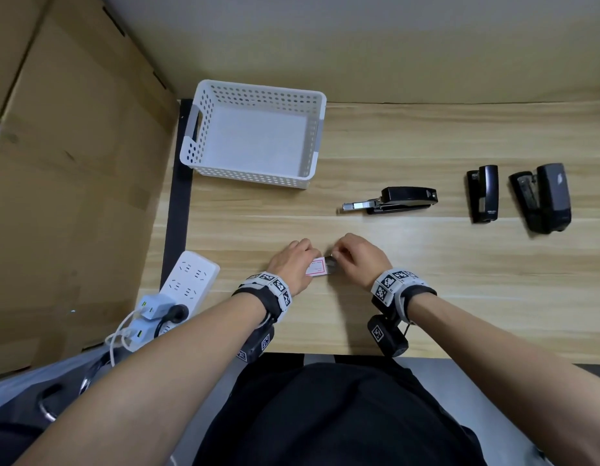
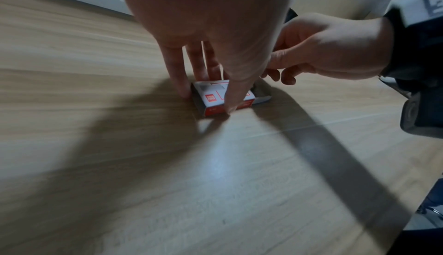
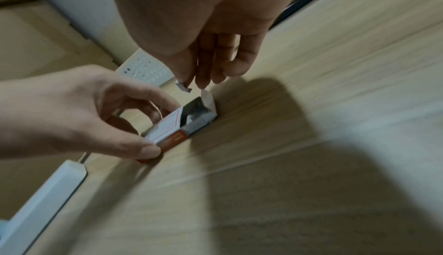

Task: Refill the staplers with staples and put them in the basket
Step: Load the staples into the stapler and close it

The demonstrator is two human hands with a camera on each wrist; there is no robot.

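Observation:
A small red and white staple box lies on the wooden table near its front edge, its inner tray slid out to the right. My left hand grips the box sleeve by its sides, thumb on the near side. My right hand pinches a short strip of staples just above the open tray. A black stapler with its metal magazine pulled out lies in the middle of the table. Two more black staplers lie at the right. The white perforated basket stands at the back left with nothing in it.
A white power strip with chargers plugged in lies at the table's left front corner. A large cardboard box stands along the left side. A beige wall closes off the back of the table.

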